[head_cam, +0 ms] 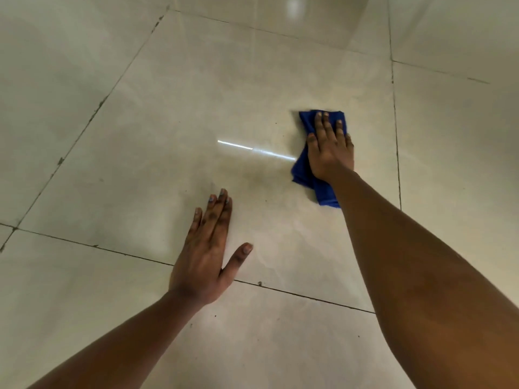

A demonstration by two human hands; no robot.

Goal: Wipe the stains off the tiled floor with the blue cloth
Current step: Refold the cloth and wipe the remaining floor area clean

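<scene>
A folded blue cloth (302, 167) lies on a large glossy beige floor tile (196, 94), towards its right side. My right hand (330, 147) presses flat on top of the cloth, fingers spread and pointing away from me. My left hand (209, 251) rests flat on the same tile nearer to me, fingers together, thumb out, holding nothing. A faint greyish smear (252, 175) shows on the tile between the two hands, with small dark specks (259, 283) near the grout line.
Dark grout lines (84, 130) divide the floor into big square tiles, chipped in places at the left. A bright streak of reflected light (252, 148) crosses the middle tile, and a round glare spot (293, 7) sits at the top.
</scene>
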